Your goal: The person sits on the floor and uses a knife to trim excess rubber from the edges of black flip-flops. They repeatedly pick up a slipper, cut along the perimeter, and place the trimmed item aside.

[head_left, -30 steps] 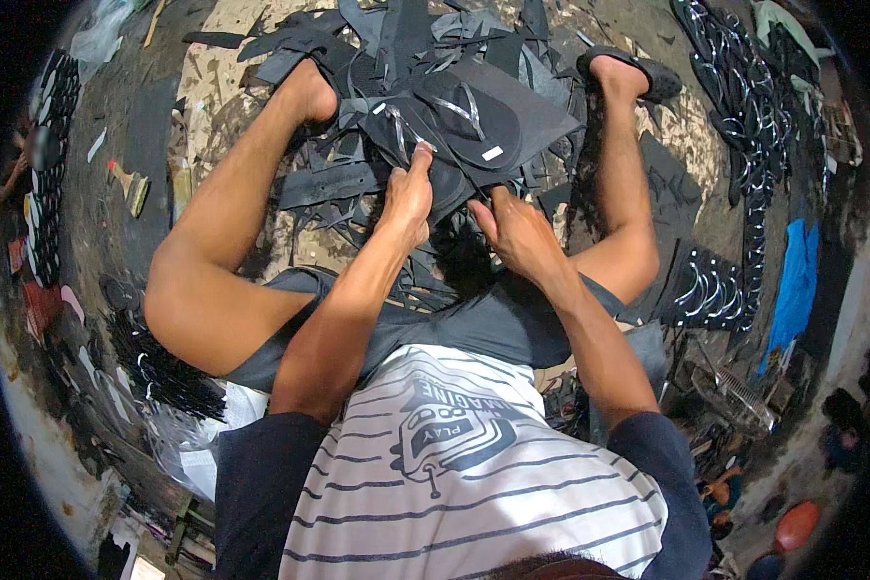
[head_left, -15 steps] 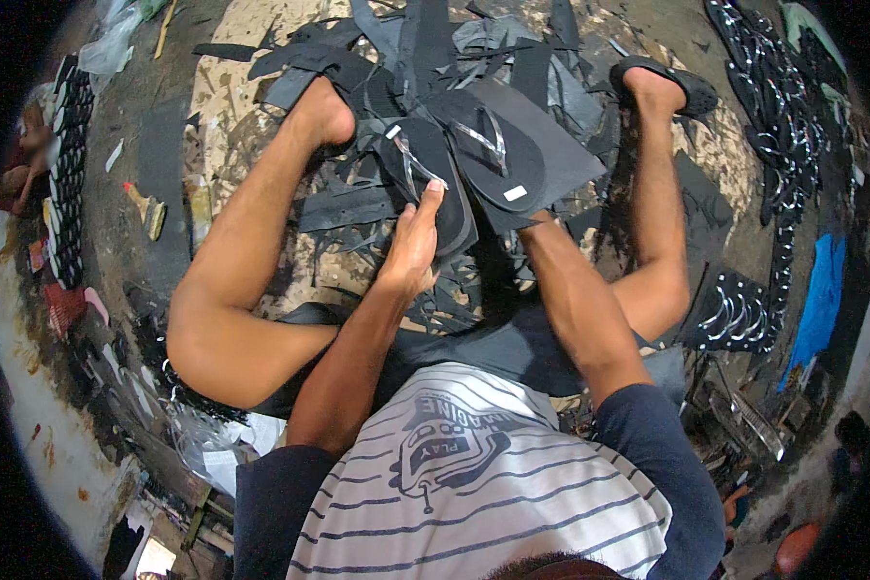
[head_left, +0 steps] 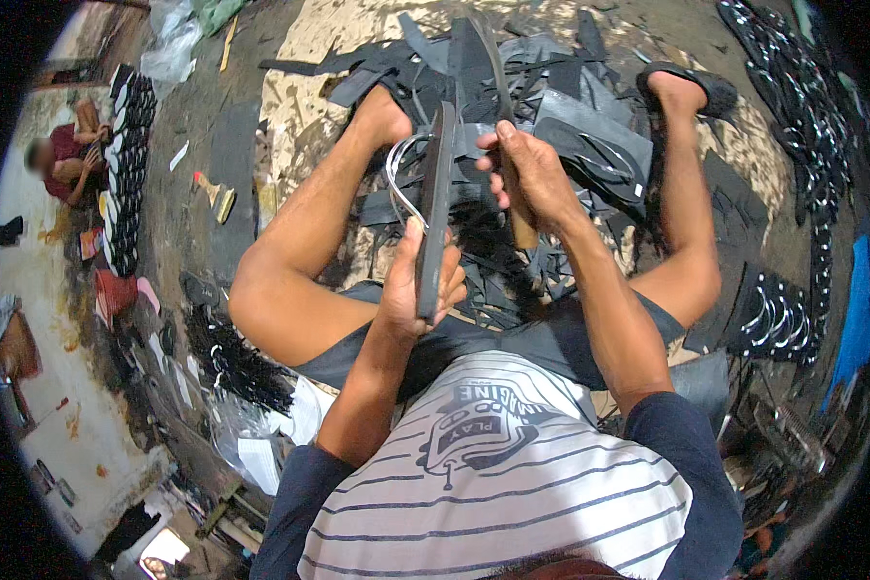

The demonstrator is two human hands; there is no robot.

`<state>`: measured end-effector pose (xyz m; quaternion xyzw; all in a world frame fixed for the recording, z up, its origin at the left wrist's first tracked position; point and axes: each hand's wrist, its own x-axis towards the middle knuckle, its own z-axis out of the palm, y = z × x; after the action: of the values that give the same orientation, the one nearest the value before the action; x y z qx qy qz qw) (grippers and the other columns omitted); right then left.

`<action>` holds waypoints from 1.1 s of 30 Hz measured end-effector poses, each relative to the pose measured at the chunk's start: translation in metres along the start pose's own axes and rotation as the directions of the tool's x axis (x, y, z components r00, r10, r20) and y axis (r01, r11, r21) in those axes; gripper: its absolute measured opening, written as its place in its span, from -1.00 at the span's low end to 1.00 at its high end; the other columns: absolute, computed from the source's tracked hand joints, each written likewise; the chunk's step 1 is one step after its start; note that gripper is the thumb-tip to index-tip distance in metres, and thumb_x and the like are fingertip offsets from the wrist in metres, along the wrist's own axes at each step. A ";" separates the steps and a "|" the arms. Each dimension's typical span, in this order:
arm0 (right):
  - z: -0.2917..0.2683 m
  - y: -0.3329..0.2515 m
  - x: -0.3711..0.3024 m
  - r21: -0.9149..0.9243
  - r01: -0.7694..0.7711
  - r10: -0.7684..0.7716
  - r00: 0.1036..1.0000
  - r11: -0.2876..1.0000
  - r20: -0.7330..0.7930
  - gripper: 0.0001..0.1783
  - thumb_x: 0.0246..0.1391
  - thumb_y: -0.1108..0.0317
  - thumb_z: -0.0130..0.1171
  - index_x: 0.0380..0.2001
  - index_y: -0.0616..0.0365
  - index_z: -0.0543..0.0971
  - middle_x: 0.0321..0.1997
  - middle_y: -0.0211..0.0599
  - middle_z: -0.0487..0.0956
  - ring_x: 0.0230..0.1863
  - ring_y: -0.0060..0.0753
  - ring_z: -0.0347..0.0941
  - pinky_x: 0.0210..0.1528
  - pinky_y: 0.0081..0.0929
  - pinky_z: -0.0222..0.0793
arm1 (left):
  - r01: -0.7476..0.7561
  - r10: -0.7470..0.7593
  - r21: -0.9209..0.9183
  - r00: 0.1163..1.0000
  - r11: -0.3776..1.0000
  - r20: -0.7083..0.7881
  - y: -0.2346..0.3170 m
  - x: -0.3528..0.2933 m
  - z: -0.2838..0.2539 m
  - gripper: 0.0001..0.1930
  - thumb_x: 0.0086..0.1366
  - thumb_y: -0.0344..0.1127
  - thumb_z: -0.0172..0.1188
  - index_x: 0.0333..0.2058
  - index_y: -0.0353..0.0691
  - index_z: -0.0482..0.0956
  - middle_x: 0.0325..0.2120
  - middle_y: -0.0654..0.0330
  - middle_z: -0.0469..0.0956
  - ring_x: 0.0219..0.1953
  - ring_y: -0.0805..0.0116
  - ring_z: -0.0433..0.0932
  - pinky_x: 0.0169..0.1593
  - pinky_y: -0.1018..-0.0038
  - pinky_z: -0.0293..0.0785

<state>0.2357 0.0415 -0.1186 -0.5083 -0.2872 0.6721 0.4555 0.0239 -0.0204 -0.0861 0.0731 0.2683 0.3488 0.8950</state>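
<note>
A black flip-flop (head_left: 437, 203) stands on its edge in my left hand (head_left: 418, 275), with the fingers and thumb wrapped around one end of it. Its silvery-white strap (head_left: 396, 174) loops out on the left side. My right hand (head_left: 539, 184) grips a long knife (head_left: 522, 228) by its wooden handle. The thin, slightly curved blade points away from me, just right of the flip-flop and apart from it. Another black flip-flop (head_left: 590, 155) lies on a dark sheet (head_left: 561, 111) beyond my right hand.
Black offcuts (head_left: 512, 58) litter the pale board (head_left: 309, 58) between my spread legs. A brush (head_left: 220, 198) lies at left. Rows of black straps (head_left: 783, 126) run along the right, near a blue cloth (head_left: 851, 319). At the far left, another person (head_left: 72, 159) sits beside stacked footwear (head_left: 126, 184).
My left hand has lifted one flip-flop toward me and turned it on edge. The right hand has come up with the knife. The other flip-flop stays on its sheet.
</note>
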 end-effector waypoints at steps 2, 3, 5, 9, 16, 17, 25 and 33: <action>0.014 -0.026 -0.029 -0.041 0.073 -0.073 0.997 0.996 0.017 -0.51 0.26 -0.10 0.15 -0.19 0.19 0.54 -0.39 -0.45 0.55 -0.47 -0.64 0.45 -0.45 -0.58 0.42 | -0.086 0.178 0.637 0.981 0.766 -0.081 -0.007 -0.008 0.010 -0.39 0.43 0.21 -0.04 0.09 -0.27 0.38 -0.25 0.21 0.46 -0.22 0.47 0.41 -0.13 0.44 0.35; 0.018 -0.032 -0.037 -0.223 0.173 -0.171 0.985 0.960 0.027 -0.48 0.17 -0.06 0.28 -0.12 0.23 0.56 -0.37 -0.43 0.59 -0.41 -0.66 0.45 -0.34 -0.50 0.43 | -0.100 0.282 0.859 0.958 0.501 -0.052 -0.009 -0.014 0.014 -0.32 0.40 0.20 0.04 0.20 -0.32 0.36 -0.04 0.16 0.51 0.02 0.44 0.45 0.10 0.38 0.39; 0.029 -0.043 -0.064 -0.309 0.269 -0.278 0.960 0.912 0.015 -0.51 0.14 0.07 0.33 -0.06 0.26 0.56 -0.37 -0.38 0.62 -0.33 -0.63 0.49 -0.25 -0.44 0.44 | -0.170 0.281 0.883 0.959 0.437 0.046 -0.005 -0.032 0.005 -0.33 0.37 0.12 0.14 0.18 -0.36 0.35 0.00 0.15 0.50 0.06 0.42 0.45 0.15 0.42 0.38; 0.052 -0.033 -0.105 -0.350 0.304 -0.278 0.953 0.886 0.125 -0.58 0.19 0.14 0.30 -0.05 0.24 0.52 -0.37 -0.27 0.64 -0.41 -0.59 0.51 -0.35 -0.50 0.44 | -0.337 0.500 0.652 0.862 0.679 -0.076 0.041 -0.030 0.032 -0.59 0.42 -0.03 0.16 -0.02 -0.28 0.47 -0.21 0.30 0.53 -0.19 0.56 0.49 -0.04 0.53 0.45; 0.048 0.030 -0.159 -0.652 0.422 -0.373 0.901 0.630 0.223 -0.58 0.11 0.27 0.33 -0.02 0.16 0.47 -0.28 -0.03 0.61 -0.30 0.02 0.61 -0.24 -0.23 0.51 | -0.336 0.609 0.674 0.764 0.658 -0.213 0.043 -0.078 0.027 -0.54 0.46 0.04 0.08 0.00 -0.30 0.47 -0.16 0.29 0.55 -0.16 0.57 0.50 -0.05 0.54 0.46; 0.035 0.061 -0.166 -0.713 0.510 -0.462 0.839 0.481 0.287 -0.56 0.04 0.32 0.37 -0.03 0.15 0.47 -0.31 -0.06 0.59 -0.31 0.04 0.60 -0.24 -0.21 0.51 | -0.351 0.614 0.639 0.750 0.685 -0.246 0.041 -0.079 0.030 -0.53 0.46 0.04 0.07 0.02 -0.30 0.46 -0.14 0.28 0.55 -0.15 0.56 0.51 -0.04 0.54 0.46; 0.032 0.058 -0.149 -0.783 0.490 -0.373 0.857 0.383 0.355 -0.50 -0.21 0.64 0.27 -0.09 0.15 0.51 -0.32 -0.12 0.51 -0.35 -0.01 0.50 -0.30 -0.22 0.46 | -0.110 0.879 0.993 0.476 0.048 0.010 0.009 -0.072 0.042 -0.52 0.54 -0.03 -0.10 0.16 -0.34 0.37 -0.02 0.16 0.54 0.01 0.43 0.47 0.13 0.49 0.34; 0.072 -0.041 -0.107 -0.776 0.598 -0.212 0.800 0.200 0.561 -0.56 -0.07 0.41 0.33 -0.09 0.06 0.44 -0.29 -0.09 0.50 -0.29 0.12 0.54 -0.29 -0.02 0.48 | -0.211 0.474 0.796 0.874 0.567 -0.106 0.032 -0.103 0.034 -0.68 0.42 -0.12 0.13 -0.07 -0.28 0.49 -0.27 0.34 0.52 -0.24 0.57 0.47 -0.09 0.55 0.43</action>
<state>0.1883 -0.0319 -0.0156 -0.4553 -0.8150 0.3071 0.1849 -0.0402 -0.0630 -0.0027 0.4397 0.5059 0.3781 0.6385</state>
